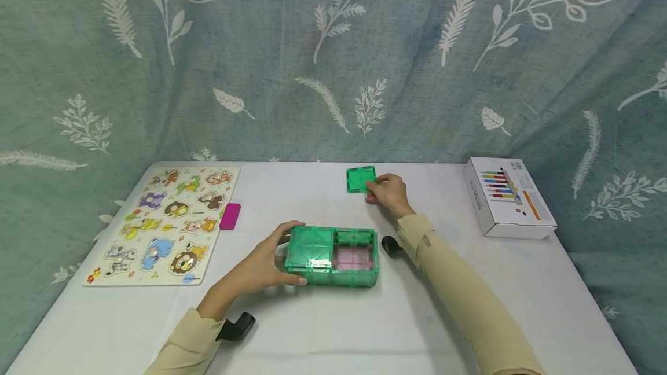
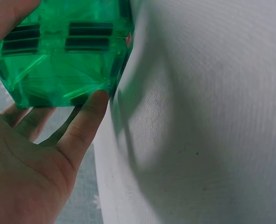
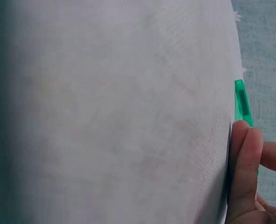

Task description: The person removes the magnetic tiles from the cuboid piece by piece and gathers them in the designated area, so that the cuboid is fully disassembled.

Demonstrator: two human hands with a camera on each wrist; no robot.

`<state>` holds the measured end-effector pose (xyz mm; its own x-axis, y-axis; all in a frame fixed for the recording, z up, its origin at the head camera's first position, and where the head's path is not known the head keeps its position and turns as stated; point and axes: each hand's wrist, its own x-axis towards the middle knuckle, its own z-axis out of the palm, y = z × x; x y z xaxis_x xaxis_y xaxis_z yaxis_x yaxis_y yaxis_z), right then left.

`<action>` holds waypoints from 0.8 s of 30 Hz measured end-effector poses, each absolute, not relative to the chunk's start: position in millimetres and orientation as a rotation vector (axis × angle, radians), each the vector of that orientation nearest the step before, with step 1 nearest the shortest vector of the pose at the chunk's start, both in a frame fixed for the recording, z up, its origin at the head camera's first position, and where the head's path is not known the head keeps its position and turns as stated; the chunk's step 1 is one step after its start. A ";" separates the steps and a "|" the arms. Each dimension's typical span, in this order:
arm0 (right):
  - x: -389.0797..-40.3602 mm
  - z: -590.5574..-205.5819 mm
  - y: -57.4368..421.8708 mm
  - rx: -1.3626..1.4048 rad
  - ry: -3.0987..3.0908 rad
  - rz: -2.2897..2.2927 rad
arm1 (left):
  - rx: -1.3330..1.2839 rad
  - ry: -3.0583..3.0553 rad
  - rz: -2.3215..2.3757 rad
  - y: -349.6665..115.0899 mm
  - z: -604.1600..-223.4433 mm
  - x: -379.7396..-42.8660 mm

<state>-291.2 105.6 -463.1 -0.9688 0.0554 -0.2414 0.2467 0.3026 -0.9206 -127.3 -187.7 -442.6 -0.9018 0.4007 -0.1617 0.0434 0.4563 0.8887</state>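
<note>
A box of translucent green magnetic tiles [image 1: 310, 247] lies on the white table in front of me. Its top is covered on the left half; through the opening on the right a pinkish tile [image 1: 352, 258] shows at the bottom. My left hand [image 1: 263, 265] grips the box's left end, thumb on the near side and fingers at the far side. In the left wrist view the green end wall [image 2: 58, 77] has dark magnet strips along its edges. Farther back, my right hand [image 1: 391, 194] pinches a single green square magnetic tile [image 1: 359, 179] by its right edge.
On the left lies a board of animal puzzle pictures [image 1: 172, 219], with a magenta block [image 1: 230, 216] at its right edge. A white box with a printed picture [image 1: 510, 197] stands at the back right. Behind the table [image 1: 333, 328] hangs a leaf-patterned cloth [image 1: 281, 74].
</note>
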 end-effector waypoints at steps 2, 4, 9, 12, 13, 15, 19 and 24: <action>-292.2 -465.0 103.3 0.293 2.399 -1.745 | 0.385 2.366 1.425 -188.9 -443.1 -127.0; -292.5 -466.6 100.4 0.302 2.407 -1.733 | 0.386 2.374 1.419 -190.0 -444.0 -125.8; -292.1 -467.9 95.2 0.305 2.448 -1.690 | 0.371 2.388 1.409 -191.0 -445.0 -123.3; -292.1 -466.9 94.3 0.300 2.497 -1.675 | 0.381 2.388 1.409 -190.1 -444.2 -124.1; -292.2 -466.5 94.4 0.300 2.511 -1.674 | 0.384 2.386 1.410 -189.6 -443.8 -124.6; -292.3 -465.6 94.7 0.299 2.538 -1.664 | 0.392 2.383 1.411 -188.7 -443.2 -125.7; -293.1 -464.2 95.5 0.289 2.545 -1.666 | 0.401 2.381 1.409 -188.0 -442.8 -127.3; -294.9 -462.4 95.0 0.292 2.526 -1.650 | 0.400 2.380 1.408 -188.1 -442.4 -127.9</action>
<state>-294.9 95.0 -462.4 -0.9754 0.0998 -0.1966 0.2201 0.3907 -0.8938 -127.9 -188.1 -442.4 -0.9006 0.4082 -0.1496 0.0654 0.4674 0.8816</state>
